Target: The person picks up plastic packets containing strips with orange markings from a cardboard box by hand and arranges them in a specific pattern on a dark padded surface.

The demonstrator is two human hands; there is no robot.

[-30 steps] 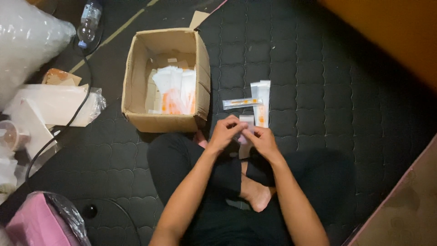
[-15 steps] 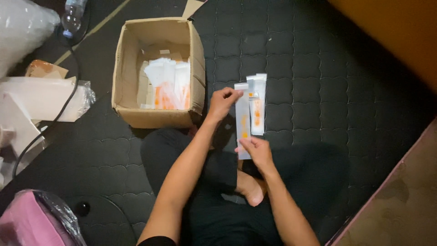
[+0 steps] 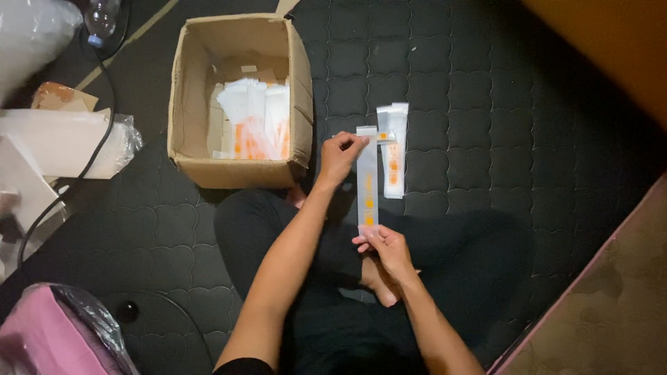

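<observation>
I hold a long clear packet (image 3: pixel 367 177) stretched over my lap and the dark quilted mat (image 3: pixel 486 104), my left hand (image 3: pixel 340 154) pinching its top end, my right hand (image 3: pixel 382 242) pinching the bottom. It looks thin and slippery; a loose pinch could drop it onto the packets (image 3: pixel 393 149) just beside it, near the cardboard box (image 3: pixel 240 97).

Bare forearms, black trousers, black sleeve edge, bare feet.
</observation>
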